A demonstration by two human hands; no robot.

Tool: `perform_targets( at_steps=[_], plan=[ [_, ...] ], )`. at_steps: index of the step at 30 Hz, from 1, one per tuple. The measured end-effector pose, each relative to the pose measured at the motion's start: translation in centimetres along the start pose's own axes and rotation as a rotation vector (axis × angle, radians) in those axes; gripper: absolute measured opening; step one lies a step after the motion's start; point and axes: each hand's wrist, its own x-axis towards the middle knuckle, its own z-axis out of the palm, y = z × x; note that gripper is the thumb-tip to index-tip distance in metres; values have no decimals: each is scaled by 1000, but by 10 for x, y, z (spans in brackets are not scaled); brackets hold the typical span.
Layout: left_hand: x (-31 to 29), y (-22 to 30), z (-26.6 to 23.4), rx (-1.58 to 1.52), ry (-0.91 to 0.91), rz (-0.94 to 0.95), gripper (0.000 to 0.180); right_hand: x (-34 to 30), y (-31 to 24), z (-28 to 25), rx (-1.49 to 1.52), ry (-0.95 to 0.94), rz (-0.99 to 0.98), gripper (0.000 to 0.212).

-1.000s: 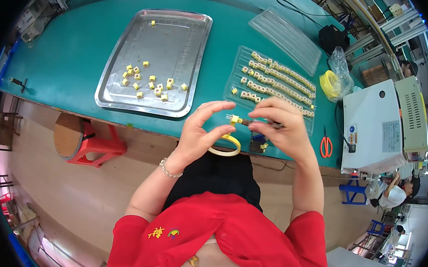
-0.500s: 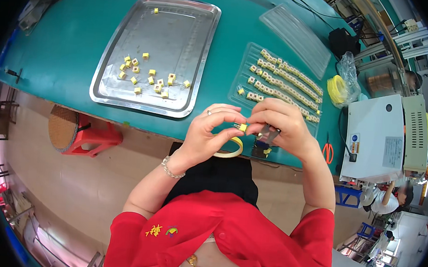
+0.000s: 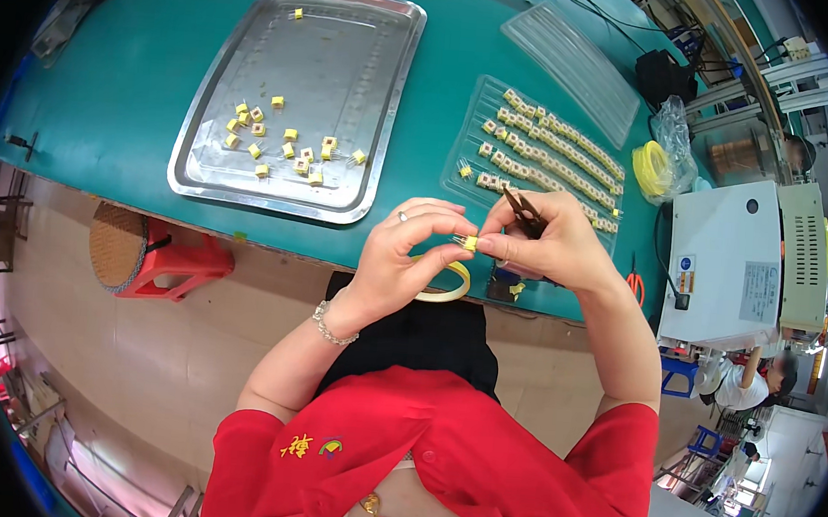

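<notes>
Between thumb and fingertips, my left hand [image 3: 405, 248] pinches a small yellow-wrapped coil part [image 3: 470, 243] with thin metal pins. My right hand [image 3: 559, 242] has its thumb and index fingertip at the other side of that part. Tucked in the same hand is a dark two-pronged tool like tweezers [image 3: 525, 213], its tips pointing up and away. A roll of yellow tape [image 3: 452, 290] lies below my hands at the table edge. Beside it, partly hidden by my right hand, is a small dark object [image 3: 503, 289] with yellow bits on it.
A metal tray [image 3: 178, 180] on the green table [image 3: 110, 74] holds several loose yellow coil parts. At right are a clear plastic tray [image 3: 454, 170] with rows of such parts, an empty clear tray [image 3: 571, 68], orange-handled scissors [image 3: 636, 286], yellow wire [image 3: 649, 169] and a white machine [image 3: 725, 271].
The dark tool in my right hand has swung from pointing down to pointing up and away. The right fingertips have closed in on the yellow part; my left hand stays nearly still.
</notes>
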Motion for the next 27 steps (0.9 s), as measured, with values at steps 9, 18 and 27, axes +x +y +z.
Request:
perform_targets(
  at_steps=[9, 18, 27],
  plan=[
    [0, -1, 1, -14, 5, 10, 18, 1, 7, 1, -6, 12, -24, 13],
    [0, -3, 0, -16, 2, 23, 18, 1, -1, 7, -114, 47, -1, 13],
    [1, -2, 0, -4, -5, 17, 18, 5, -4, 6, -105, 42, 105, 13]
  ],
)
